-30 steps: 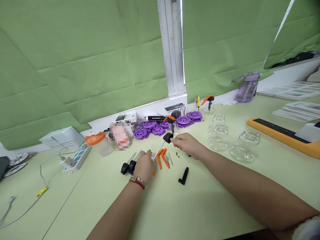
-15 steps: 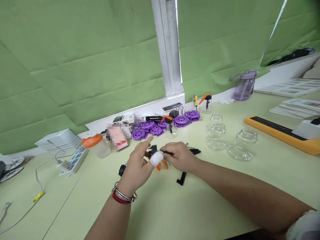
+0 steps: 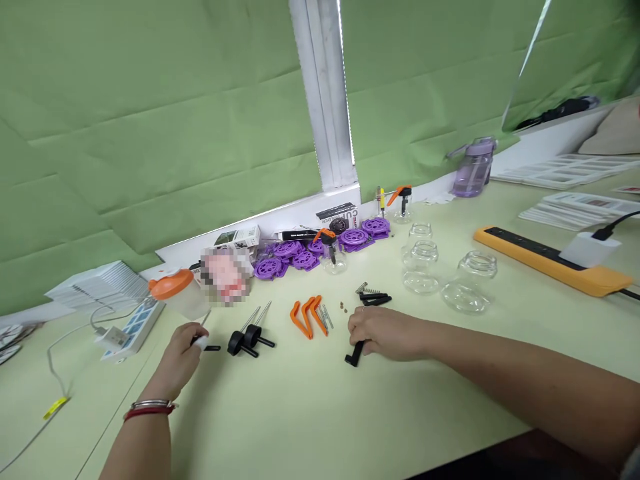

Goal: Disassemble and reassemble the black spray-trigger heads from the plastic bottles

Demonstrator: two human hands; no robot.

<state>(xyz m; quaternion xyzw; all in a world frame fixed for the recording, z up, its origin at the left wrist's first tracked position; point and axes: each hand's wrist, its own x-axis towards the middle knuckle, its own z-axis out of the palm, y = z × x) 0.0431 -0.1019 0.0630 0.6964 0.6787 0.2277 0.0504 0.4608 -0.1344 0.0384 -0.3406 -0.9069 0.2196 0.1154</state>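
From here, the left hand pinches a black-stemmed part beside two rod-fitted black caps, seemingly part-built; orange levers lie loose, apparently unfitted; the right hand pinches a black elbow piece at the tabletop; clear jars stand topless.

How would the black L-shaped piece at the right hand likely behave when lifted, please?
The black L-shaped piece looks like rigid plastic, so it probably won't flex in the right hand. Slim, it's probably light. Its angular end should discourage rolling.
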